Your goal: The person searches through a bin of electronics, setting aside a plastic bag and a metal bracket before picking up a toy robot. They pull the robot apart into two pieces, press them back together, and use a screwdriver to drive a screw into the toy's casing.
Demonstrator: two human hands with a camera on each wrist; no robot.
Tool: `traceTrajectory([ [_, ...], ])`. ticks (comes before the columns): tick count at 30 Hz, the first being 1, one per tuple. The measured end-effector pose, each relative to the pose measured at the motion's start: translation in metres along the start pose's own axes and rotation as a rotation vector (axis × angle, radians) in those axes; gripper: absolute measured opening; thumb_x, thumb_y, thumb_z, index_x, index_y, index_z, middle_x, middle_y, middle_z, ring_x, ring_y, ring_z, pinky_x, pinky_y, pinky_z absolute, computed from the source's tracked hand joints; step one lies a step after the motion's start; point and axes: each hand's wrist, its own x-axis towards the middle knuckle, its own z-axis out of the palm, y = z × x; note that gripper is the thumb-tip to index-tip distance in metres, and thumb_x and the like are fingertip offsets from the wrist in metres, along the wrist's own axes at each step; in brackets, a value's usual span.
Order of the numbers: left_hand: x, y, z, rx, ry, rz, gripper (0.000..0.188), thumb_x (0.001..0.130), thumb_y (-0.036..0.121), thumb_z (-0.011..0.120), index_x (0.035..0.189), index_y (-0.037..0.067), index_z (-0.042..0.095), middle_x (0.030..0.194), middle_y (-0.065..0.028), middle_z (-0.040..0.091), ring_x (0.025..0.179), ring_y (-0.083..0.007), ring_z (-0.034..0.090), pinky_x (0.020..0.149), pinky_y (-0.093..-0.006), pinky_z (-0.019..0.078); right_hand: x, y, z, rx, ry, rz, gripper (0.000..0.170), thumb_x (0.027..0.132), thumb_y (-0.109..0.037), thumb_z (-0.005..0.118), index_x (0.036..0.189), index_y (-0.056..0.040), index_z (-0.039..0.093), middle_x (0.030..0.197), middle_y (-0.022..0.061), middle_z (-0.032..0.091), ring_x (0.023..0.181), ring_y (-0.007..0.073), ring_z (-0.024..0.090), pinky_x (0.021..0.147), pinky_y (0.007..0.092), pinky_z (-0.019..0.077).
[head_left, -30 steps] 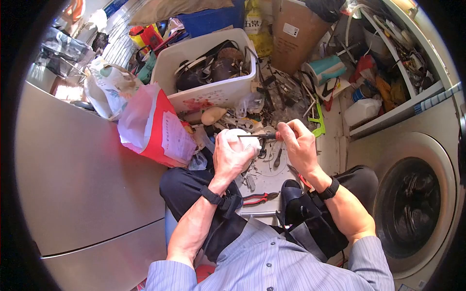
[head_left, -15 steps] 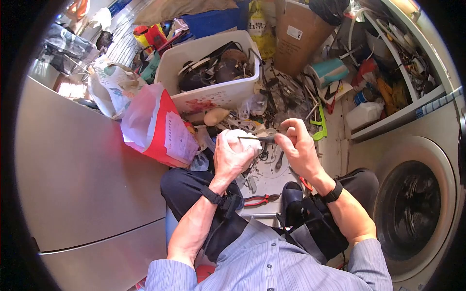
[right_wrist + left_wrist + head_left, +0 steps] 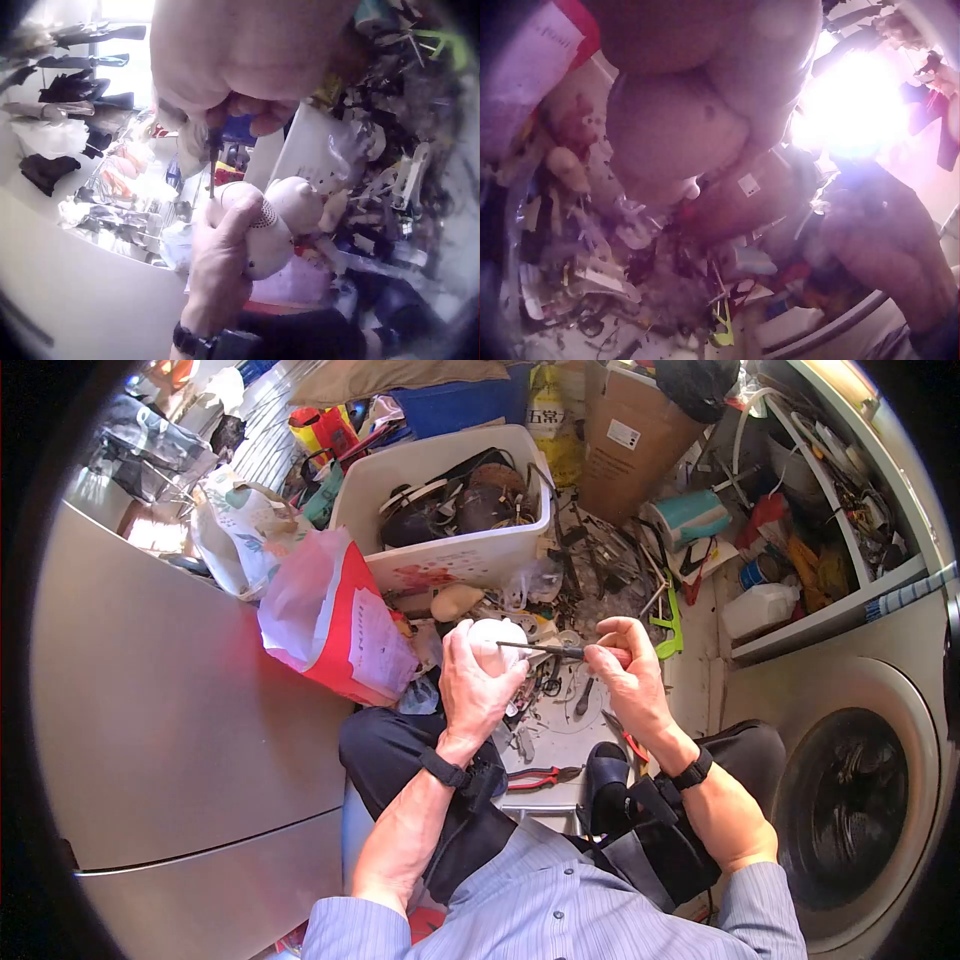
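My left hand (image 3: 475, 685) grips a rounded white plastic body. In the right wrist view this body (image 3: 271, 244) has a grille of small holes and a smaller round part with little bumps, like a figure-shaped speaker. My right hand (image 3: 632, 675) holds a screwdriver by its red handle, thumb and fingers around it. The dark screwdriver shaft (image 3: 540, 648) lies nearly level in the head view, its tip right at the white body. In the left wrist view, my left hand (image 3: 682, 120) hides the white body, and strong glare covers the screwdriver.
Red-handled pliers (image 3: 545, 777) lie on the floor between the legs. A white bin (image 3: 450, 560) of cables and parts stands ahead, beside a red paper bag (image 3: 370, 650). Loose scraps and a green-framed tool (image 3: 672, 625) lie beyond the hands. A washing machine (image 3: 850, 800) stands at right.
The right fingers loosened and spread around the screwdriver handle, then closed round it again. The left hand keeps the white body in place. The head view has shifted slightly.
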Motion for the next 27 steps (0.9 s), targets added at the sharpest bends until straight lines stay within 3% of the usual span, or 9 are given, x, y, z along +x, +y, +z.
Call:
traceTrajectory([
  [1, 0.000, 0.002, -0.001, -0.006, 0.012, 0.007, 0.089, 0.072, 0.030, 0.092, 0.143, 0.000, 0.047, 0.133, -0.0205, 0.058, 0.127, -0.0376, 0.058, 0.109, -0.0475, 0.0473, 0.001, -0.002, 0.000, -0.001, -0.002, 0.001, 0.025, 0.104, -0.018, 0.069, 0.122, -0.0033, 0.059, 0.095, 0.0030, 0.070, 0.079, 0.0049, 0.059, 0.071, 0.0218, 0.0480],
  [3, -0.008, 0.003, -0.004, -0.014, 0.019, 0.002, 0.090, 0.071, 0.029, 0.092, 0.144, 0.000, 0.047, 0.134, -0.0207, 0.057, 0.127, -0.0381, 0.058, 0.109, -0.0479, 0.0473, -0.004, -0.011, -0.003, 0.017, -0.001, 0.274, 0.030, 0.103, -0.017, 0.070, 0.127, -0.0042, 0.056, 0.094, 0.0022, 0.067, 0.082, 0.0056, 0.060, 0.072, 0.0221, 0.0484],
  [7, -0.009, 0.003, -0.006, -0.031, 0.006, 0.005, 0.090, 0.071, 0.028, 0.092, 0.144, 0.000, 0.047, 0.135, -0.0210, 0.056, 0.128, -0.0385, 0.057, 0.109, -0.0478, 0.0473, -0.003, -0.023, 0.000, -0.025, 0.005, 0.277, 0.027, 0.104, -0.015, 0.067, 0.126, -0.0040, 0.056, 0.087, 0.0008, 0.064, 0.074, 0.0063, 0.058, 0.072, 0.0237, 0.0510],
  [9, -0.006, 0.002, -0.006, -0.042, 0.016, 0.007, 0.090, 0.071, 0.028, 0.092, 0.144, 0.001, 0.047, 0.135, -0.0211, 0.056, 0.127, -0.0385, 0.057, 0.109, -0.0478, 0.0474, -0.002, -0.015, 0.003, -0.082, -0.001, 0.027, 0.029, 0.103, -0.018, 0.071, 0.124, -0.0037, 0.057, 0.088, 0.0018, 0.067, 0.072, 0.0080, 0.061, 0.068, 0.0249, 0.0501],
  [13, -0.004, 0.003, -0.004, -0.042, 0.066, 0.060, 0.089, 0.072, 0.027, 0.091, 0.144, 0.000, 0.046, 0.134, -0.0226, 0.056, 0.125, -0.0400, 0.058, 0.108, -0.0483, 0.0473, -0.005, -0.002, 0.013, 0.094, 0.103, 0.026, 0.026, 0.103, -0.018, 0.071, 0.120, -0.0036, 0.058, 0.084, 0.0008, 0.065, 0.069, 0.0079, 0.059, 0.066, 0.0251, 0.0497],
  [19, 0.003, 0.000, 0.001, -0.019, 0.061, 0.060, 0.088, 0.071, 0.027, 0.093, 0.143, 0.000, 0.047, 0.134, -0.0210, 0.057, 0.125, -0.0379, 0.058, 0.109, -0.0464, 0.0468, 0.008, 0.001, 0.001, 0.263, 0.040, 0.360, 0.020, 0.102, -0.014, 0.070, 0.115, -0.0055, 0.057, 0.083, -0.0021, 0.060, 0.070, 0.0064, 0.056, 0.066, 0.0235, 0.0474],
  [22, -0.001, -0.002, 0.002, -0.052, 0.028, -0.016, 0.088, 0.072, 0.029, 0.093, 0.142, 0.000, 0.048, 0.132, -0.0201, 0.058, 0.124, -0.0362, 0.058, 0.109, -0.0455, 0.0460, 0.004, -0.009, 0.007, -0.130, 0.052, 0.023, 0.028, 0.099, -0.015, 0.076, 0.116, -0.0035, 0.057, 0.091, 0.0014, 0.066, 0.080, 0.0075, 0.060, 0.071, 0.0254, 0.0500],
  [25, -0.006, -0.005, 0.000, -0.071, -0.014, -0.060, 0.089, 0.072, 0.031, 0.094, 0.141, -0.001, 0.048, 0.131, -0.0192, 0.059, 0.125, -0.0343, 0.059, 0.110, -0.0447, 0.0454, -0.002, -0.001, 0.009, -0.096, -0.004, -0.112, 0.028, 0.099, -0.015, 0.076, 0.117, -0.0036, 0.058, 0.096, 0.0019, 0.067, 0.085, 0.0075, 0.059, 0.073, 0.0257, 0.0496],
  [27, -0.006, -0.005, 0.000, -0.056, -0.016, -0.056, 0.089, 0.072, 0.032, 0.094, 0.141, -0.002, 0.048, 0.131, -0.0188, 0.059, 0.125, -0.0335, 0.058, 0.110, -0.0444, 0.0454, 0.002, -0.001, 0.004, -0.157, 0.009, -0.075, 0.028, 0.099, -0.015, 0.076, 0.117, -0.0034, 0.058, 0.096, 0.0016, 0.069, 0.081, 0.0063, 0.058, 0.071, 0.0254, 0.0491],
])
